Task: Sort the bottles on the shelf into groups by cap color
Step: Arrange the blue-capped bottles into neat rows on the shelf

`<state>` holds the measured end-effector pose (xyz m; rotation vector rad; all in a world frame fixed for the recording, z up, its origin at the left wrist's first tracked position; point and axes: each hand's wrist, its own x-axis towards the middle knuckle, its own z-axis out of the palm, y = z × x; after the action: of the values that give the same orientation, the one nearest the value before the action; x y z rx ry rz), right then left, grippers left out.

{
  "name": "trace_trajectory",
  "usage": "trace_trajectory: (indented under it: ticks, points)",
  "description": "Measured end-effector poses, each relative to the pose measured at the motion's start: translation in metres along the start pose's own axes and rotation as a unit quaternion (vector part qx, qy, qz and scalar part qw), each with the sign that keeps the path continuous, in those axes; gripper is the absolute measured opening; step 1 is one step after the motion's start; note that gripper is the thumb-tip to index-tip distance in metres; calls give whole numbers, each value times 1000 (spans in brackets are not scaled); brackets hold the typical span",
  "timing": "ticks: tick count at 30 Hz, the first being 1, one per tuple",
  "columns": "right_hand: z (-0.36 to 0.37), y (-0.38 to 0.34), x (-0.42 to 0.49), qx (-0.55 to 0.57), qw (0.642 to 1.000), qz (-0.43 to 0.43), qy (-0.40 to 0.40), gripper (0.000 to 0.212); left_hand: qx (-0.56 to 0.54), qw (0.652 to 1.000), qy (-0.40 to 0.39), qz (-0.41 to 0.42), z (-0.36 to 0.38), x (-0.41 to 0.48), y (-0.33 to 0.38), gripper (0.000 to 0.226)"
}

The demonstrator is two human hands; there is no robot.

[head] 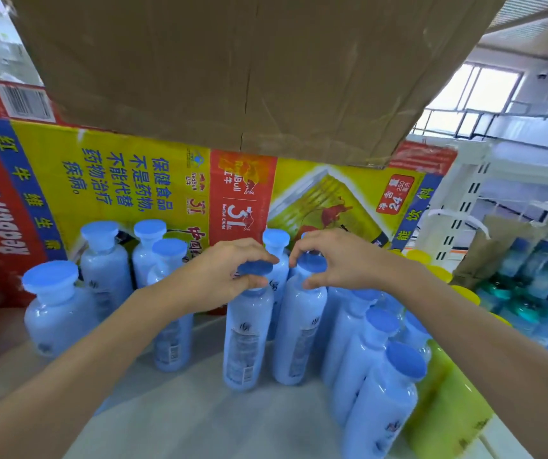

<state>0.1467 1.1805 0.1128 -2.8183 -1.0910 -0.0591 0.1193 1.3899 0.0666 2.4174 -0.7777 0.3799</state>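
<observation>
Many pale blue bottles stand on the white shelf (183, 419). My left hand (219, 273) grips the dark blue cap of one bottle (248, 339) at the centre. My right hand (342, 256) grips the cap of the bottle (299, 332) right beside it. Light blue capped bottles (51, 309) stand to the left and behind. A row of dark blue capped bottles (382, 385) runs down the right. Yellow-green bottles (448, 402) with yellow caps stand at the far right.
A red and yellow Red Bull carton (133, 180) backs the shelf. A brown cardboard box (233, 67) overhangs the top. To the right is a white rack (464, 193) and packs of water bottles (537, 279).
</observation>
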Motion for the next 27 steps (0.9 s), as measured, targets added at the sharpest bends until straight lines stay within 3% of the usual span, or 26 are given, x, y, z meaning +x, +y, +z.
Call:
trace_trajectory:
  ticks: [9, 13, 19, 27]
  points:
    - [9, 17, 3, 37, 999, -31, -8, 26, -112, 993, 42, -4, 16, -1, -12, 28]
    - [12, 17, 5, 55, 998, -17, 16, 30, -147, 983, 105, -36, 26, -5, -11, 27]
    - [17, 15, 0, 43, 996, 45, 57, 46, -288, 918, 230, -144, 52, -13, -7, 48]
    - [15, 14, -4, 56, 998, 6, 18, 41, -351, 890, 253, -147, 58, -18, 2, 32]
